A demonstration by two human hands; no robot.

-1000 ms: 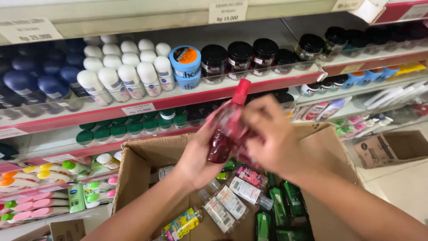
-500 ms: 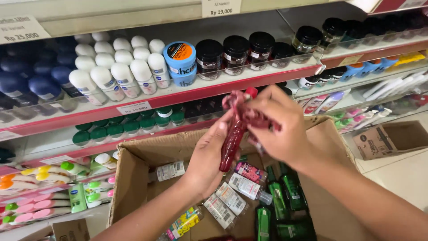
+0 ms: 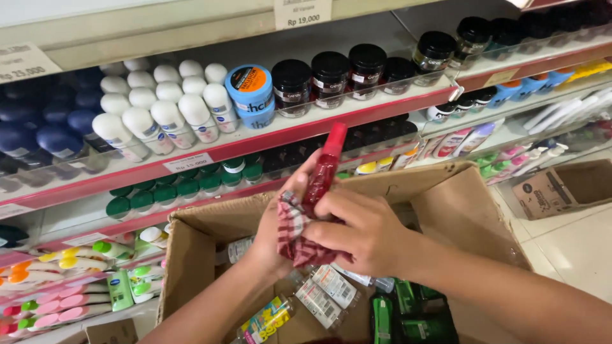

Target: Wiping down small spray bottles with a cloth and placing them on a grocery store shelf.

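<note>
While a striped cloth [image 3: 299, 239] hides its base, both hands [image 3: 357, 232] grip the red bottle [image 3: 324, 169].

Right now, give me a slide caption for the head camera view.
Both hands, left hand and right hand, rub a red bottle with a striped cloth above an open cardboard box beside stocked shelves.

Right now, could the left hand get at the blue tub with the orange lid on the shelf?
Probably not at once: the left hand holds the red bottle with the cloth. The way up to the blue tub looks open.
</note>
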